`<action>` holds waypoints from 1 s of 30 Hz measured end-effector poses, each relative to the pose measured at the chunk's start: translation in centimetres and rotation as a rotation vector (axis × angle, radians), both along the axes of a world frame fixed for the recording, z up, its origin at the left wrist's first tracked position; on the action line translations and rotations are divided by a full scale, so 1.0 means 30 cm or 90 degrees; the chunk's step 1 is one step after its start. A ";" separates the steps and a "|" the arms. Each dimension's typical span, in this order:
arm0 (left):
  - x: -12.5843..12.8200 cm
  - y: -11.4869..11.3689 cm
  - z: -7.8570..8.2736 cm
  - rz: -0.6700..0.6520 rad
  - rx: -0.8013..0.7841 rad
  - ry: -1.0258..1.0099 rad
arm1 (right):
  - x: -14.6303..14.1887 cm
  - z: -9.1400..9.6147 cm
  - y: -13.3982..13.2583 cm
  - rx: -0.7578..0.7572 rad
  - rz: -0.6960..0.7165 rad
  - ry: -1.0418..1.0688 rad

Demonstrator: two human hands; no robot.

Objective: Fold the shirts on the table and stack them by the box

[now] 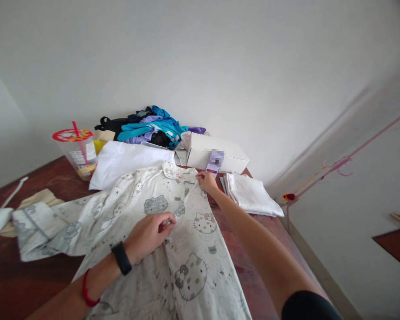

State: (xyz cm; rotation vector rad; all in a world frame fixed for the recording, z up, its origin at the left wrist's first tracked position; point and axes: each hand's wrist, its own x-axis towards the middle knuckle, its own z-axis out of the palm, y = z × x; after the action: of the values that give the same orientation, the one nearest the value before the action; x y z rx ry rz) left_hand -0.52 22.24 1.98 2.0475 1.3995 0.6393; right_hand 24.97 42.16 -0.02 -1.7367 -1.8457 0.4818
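A white pajama shirt (pixel 193 271) with grey cartoon-cat prints lies spread over the dark red wooden table, its collar pointing away from me. One sleeve stretches out to the left. My left hand (pixel 151 235), with a black band and a red cord on the wrist, has curled fingers pinching the front opening at mid-chest. Up by the collar's right side, my right hand (pixel 206 181) holds the shirt's edge between thumb and fingers. The right sleeve cannot be seen.
Behind the shirt lie a white cloth (pixel 130 158), a heap of clothes (pixel 153 126) and a white box (pixel 216 151) with a phone (pixel 213 168) against it. Folded white clothes (pixel 251 193) sit right; a plastic cup (pixel 78 153) with a straw stands left.
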 end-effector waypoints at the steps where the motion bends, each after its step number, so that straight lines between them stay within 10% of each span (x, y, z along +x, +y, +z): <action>1: 0.000 -0.001 0.002 -0.003 0.004 0.006 | 0.003 0.003 0.008 -0.009 -0.001 0.006; 17: 0.002 -0.005 0.014 -0.012 -0.001 -0.003 | -0.062 0.038 0.098 -0.134 0.021 0.163; 30: -0.005 -0.004 0.015 -0.011 0.004 0.045 | -0.077 0.019 0.020 0.079 0.002 0.155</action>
State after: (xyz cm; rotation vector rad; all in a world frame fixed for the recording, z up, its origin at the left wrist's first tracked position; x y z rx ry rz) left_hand -0.67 22.12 2.43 2.1028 1.4203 0.5695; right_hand 22.67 42.75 0.55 -1.5215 -1.6693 0.5419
